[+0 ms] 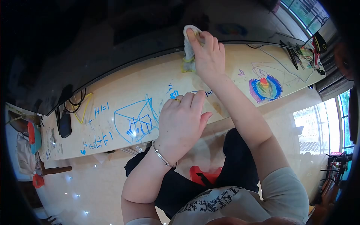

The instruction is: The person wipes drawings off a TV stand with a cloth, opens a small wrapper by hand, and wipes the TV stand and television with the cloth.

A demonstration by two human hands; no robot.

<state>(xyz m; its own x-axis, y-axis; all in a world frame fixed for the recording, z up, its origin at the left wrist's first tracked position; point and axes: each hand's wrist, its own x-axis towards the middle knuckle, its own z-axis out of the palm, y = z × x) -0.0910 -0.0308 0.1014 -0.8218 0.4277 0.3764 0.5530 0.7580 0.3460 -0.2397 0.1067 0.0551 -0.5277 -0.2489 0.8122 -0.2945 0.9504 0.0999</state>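
My right hand (209, 52) is closed on a pale cloth (189, 45) with yellow edging. It presses the cloth against the lower edge of a large dark screen (142, 30). The lower end of the cloth hangs down toward the tabletop. My left hand (182, 122) is over the front part of the light table (232, 90), back upward. Its fingers are loosely bent with the thumb held apart, and I see nothing in it. A ring and a silver bracelet (162, 157) are on that side. Blue marker drawings (137, 120) lie beside the left hand.
A rainbow-coloured drawing (265, 88) is on the table at the right. Black cables (77, 103) and a dark box (65, 125) sit at the left end. Papers and small items (305, 56) are piled at the right end. A red seat (204, 175) shows between my legs.
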